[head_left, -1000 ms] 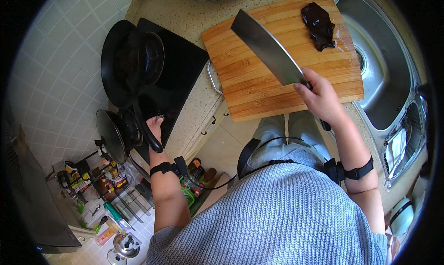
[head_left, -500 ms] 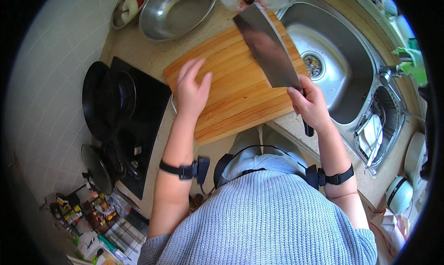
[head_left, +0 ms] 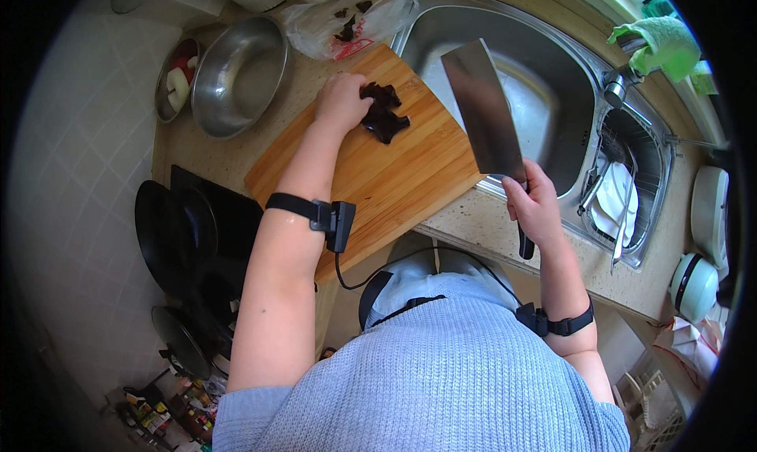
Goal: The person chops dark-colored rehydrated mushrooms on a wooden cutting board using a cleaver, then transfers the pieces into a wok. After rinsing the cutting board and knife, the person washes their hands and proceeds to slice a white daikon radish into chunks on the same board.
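"Cleaver (head_left: 482, 109) first: which hand has it?"

"The right hand (head_left: 538, 204), with its fingers wrapped around the handle. From there the blade points to eleven o'clock, twelve being straight up the view, and shows mostly against the sink (head_left: 544, 42)."

"And the dark, glossy piece (head_left: 385, 116)?"

"On the wooden board (head_left: 386, 196), toward one o'clock from its middle. The left hand (head_left: 343, 101) is much the nearer: the piece lies between three and four o'clock from it, right by the fingertips."

"Gripped, or only touched?"

"I cannot tell. The fingers are curled at its nearer edge, but the hand itself hides whether they pinch it or just press."

"How does it lie from the right hand?"

"Toward ten o'clock, well apart, with bare wood showing between piece and blade."

"Which way does its length run?"

"It is ragged, so only roughly: from eleven to five o'clock. The blade follows nearly that same line, so the two lengths run alongside rather than crosswise."
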Tool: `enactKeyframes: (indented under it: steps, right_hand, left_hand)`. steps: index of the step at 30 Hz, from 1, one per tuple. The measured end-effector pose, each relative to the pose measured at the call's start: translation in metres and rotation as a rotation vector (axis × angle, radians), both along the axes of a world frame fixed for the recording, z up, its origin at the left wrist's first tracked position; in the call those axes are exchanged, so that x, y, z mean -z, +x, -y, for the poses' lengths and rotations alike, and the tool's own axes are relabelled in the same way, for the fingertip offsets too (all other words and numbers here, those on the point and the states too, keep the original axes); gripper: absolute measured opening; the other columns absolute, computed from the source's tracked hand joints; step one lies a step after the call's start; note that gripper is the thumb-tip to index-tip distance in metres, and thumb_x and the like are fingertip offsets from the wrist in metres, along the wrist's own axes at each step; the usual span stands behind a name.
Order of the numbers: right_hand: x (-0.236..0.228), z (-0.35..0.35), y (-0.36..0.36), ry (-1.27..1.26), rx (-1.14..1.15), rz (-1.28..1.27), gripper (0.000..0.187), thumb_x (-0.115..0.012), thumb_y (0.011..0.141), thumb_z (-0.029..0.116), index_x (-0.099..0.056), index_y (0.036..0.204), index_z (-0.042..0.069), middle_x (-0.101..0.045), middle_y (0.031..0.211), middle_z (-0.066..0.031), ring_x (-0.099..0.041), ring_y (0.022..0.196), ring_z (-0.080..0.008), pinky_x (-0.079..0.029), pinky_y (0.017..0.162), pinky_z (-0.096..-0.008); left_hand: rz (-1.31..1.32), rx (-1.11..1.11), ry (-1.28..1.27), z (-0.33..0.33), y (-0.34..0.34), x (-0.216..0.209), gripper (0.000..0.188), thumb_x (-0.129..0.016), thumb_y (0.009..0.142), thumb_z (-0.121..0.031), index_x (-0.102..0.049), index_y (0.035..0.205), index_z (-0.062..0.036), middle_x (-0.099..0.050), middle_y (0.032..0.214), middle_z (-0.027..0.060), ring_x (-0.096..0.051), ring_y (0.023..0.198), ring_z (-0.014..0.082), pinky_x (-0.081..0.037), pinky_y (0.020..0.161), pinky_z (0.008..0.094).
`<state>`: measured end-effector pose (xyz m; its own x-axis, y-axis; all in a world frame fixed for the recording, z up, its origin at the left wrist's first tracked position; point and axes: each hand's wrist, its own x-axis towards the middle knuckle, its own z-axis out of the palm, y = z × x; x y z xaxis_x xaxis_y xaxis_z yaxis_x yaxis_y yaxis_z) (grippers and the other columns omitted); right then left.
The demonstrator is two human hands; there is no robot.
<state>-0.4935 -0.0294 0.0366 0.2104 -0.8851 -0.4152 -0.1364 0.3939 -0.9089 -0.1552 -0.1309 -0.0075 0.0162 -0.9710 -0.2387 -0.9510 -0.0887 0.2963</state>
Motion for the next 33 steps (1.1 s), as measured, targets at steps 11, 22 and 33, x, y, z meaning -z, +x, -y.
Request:
enactKeyframes:
  steps: [11, 22, 33]
  right_hand:
    - [0.007, 0.001, 0.014, -0.042, -0.099, -0.059, 0.023, -0.060, 0.089, 0.010, -0.057, 0.111, 0.003, -0.052, 0.070, 0.0024, -0.043, 0.054, -0.0047, -0.036, 0.049, -0.0226]
    - [0.025, 0.009, 0.033, -0.021, -0.166, 0.005, 0.023, -0.056, 0.091, 0.008, -0.055, 0.113, 0.005, -0.049, 0.066, 0.0029, -0.043, 0.046, -0.0047, -0.034, 0.041, -0.0205]
    - [0.012, 0.013, 0.057, 0.018, -0.201, -0.042, 0.028, -0.057, 0.091, 0.009, -0.054, 0.118, 0.004, -0.048, 0.064, 0.0037, -0.043, 0.048, -0.0042, -0.035, 0.044, -0.0214]
  left_hand:
    - [0.145, 0.066, -0.389, -0.069, -0.038, -0.009, 0.041, -0.073, 0.072, -0.022, -0.063, 0.111, -0.0132, -0.058, 0.111, 0.0090, -0.050, 0.112, 0.0303, -0.041, 0.092, 0.0434]
    - [-0.004, -0.889, -0.785, -0.178, 0.125, -0.105, 0.019, -0.062, 0.084, -0.008, -0.058, 0.102, -0.0078, -0.065, 0.095, 0.0097, -0.063, 0.089, 0.0216, -0.051, 0.077, 0.0360]
    - [-0.025, -0.327, -0.463, -0.128, 0.043, -0.032, 0.040, -0.071, 0.079, -0.026, -0.062, 0.113, -0.0070, -0.056, 0.123, 0.0130, -0.054, 0.112, 0.0296, -0.043, 0.095, 0.0408]
